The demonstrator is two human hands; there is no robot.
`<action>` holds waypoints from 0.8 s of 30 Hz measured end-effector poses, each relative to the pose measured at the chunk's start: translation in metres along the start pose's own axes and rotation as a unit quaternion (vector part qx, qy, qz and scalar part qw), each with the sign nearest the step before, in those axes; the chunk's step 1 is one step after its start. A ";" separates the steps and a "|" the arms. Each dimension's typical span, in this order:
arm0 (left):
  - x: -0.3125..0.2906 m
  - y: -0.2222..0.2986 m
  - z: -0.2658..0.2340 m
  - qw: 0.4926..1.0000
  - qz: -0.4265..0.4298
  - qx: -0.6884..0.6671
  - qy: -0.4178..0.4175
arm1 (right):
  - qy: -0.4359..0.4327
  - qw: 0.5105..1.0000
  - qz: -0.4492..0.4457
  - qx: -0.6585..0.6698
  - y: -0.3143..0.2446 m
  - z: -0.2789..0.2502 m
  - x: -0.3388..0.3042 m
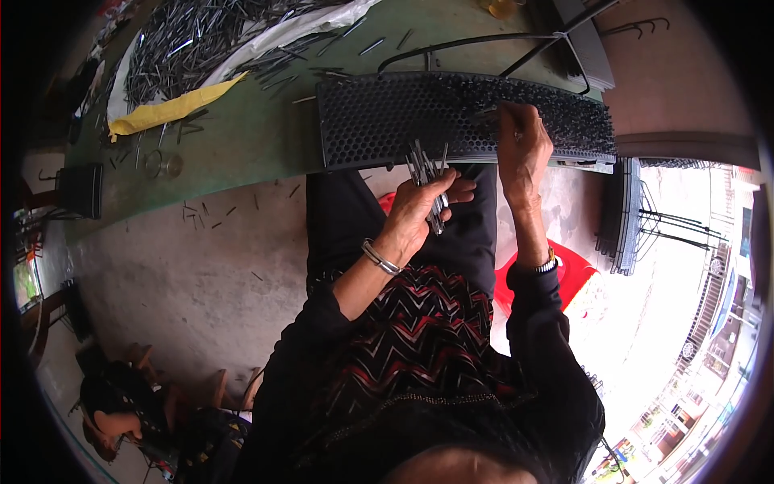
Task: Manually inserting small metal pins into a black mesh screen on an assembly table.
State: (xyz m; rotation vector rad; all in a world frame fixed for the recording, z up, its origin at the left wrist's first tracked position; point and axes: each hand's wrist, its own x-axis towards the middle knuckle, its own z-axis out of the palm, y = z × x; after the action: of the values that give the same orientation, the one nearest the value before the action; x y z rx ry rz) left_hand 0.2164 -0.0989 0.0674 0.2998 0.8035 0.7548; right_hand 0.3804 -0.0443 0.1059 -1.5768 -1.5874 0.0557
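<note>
My left hand [409,216] is closed around a bundle of slim dark-and-silver sticks [419,165], pen-like in shape, held just in front of the rack's near edge. A long black rack [379,121] full of round holes lies along the front of the green table. Its left part shows bare holes, while small dark tips [564,121] crowd its right part. Over the rack's right half, my right hand [524,153] is closed in a pinch with the fingertips low by the holes. What those fingertips hold is hidden.
Sticks lie heaped [201,40] on white sheeting with a yellow edge [173,113], and several are loose on the green table [242,153]. A glass [164,164] stands near its edge. A black metal frame [468,39] rises behind the rack. Nearby are a red stool [568,278], stacked black racks [622,218] and another person [121,395].
</note>
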 end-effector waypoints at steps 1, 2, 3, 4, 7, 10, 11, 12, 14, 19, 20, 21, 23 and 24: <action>0.000 0.000 0.000 1.000 -0.001 -0.012 -0.001 | -0.001 1.000 0.000 0.000 0.002 0.003 -0.001; 0.001 0.000 0.000 1.000 -0.002 -0.024 -0.002 | -0.005 1.000 -0.009 -0.011 0.005 0.005 -0.002; 0.002 0.000 0.000 1.000 -0.002 -0.024 -0.002 | -0.009 1.000 -0.019 -0.021 0.006 0.006 -0.002; 0.002 0.000 0.000 0.999 -0.001 -0.038 -0.002 | -0.010 1.000 -0.019 -0.021 0.005 0.006 -0.002; 0.003 -0.002 -0.001 0.997 0.001 -0.072 0.001 | -0.016 0.999 -0.025 -0.031 0.004 0.006 -0.003; 0.005 -0.004 -0.001 0.996 0.003 -0.090 0.006 | -0.022 0.998 -0.034 -0.041 0.005 0.004 -0.003; 0.006 -0.005 -0.001 0.996 0.005 -0.089 0.007 | -0.030 0.998 -0.032 -0.044 0.006 0.004 -0.002; 0.006 -0.006 -0.002 0.996 0.005 -0.089 0.007 | -0.038 0.998 -0.031 -0.047 0.006 0.003 -0.002; 0.005 -0.006 0.000 0.997 0.010 -0.072 0.009 | -0.040 0.997 -0.044 -0.051 0.007 0.002 0.001; -0.001 -0.004 0.005 0.998 -0.003 -0.054 0.033 | -0.070 0.994 -0.069 -0.056 0.010 0.000 0.006; -0.002 -0.004 0.006 0.998 -0.008 -0.046 0.044 | -0.077 0.992 -0.074 -0.065 0.012 0.000 0.007; -0.002 -0.004 0.006 0.998 -0.008 -0.046 0.044 | -0.085 0.991 -0.079 -0.073 0.013 0.000 0.007; -0.002 -0.005 0.005 0.998 -0.002 -0.047 0.030 | -0.089 0.989 -0.091 -0.079 0.013 -0.003 0.007; -0.002 -0.006 0.005 0.998 -0.003 -0.047 0.029 | -0.093 0.987 -0.102 -0.084 0.013 -0.004 0.008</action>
State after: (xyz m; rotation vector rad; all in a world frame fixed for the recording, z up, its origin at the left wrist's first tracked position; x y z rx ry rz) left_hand 0.2218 -0.1043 0.0692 0.1923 0.8215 0.7962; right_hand 0.3940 -0.0374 0.1049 -1.5644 -1.9368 -0.0448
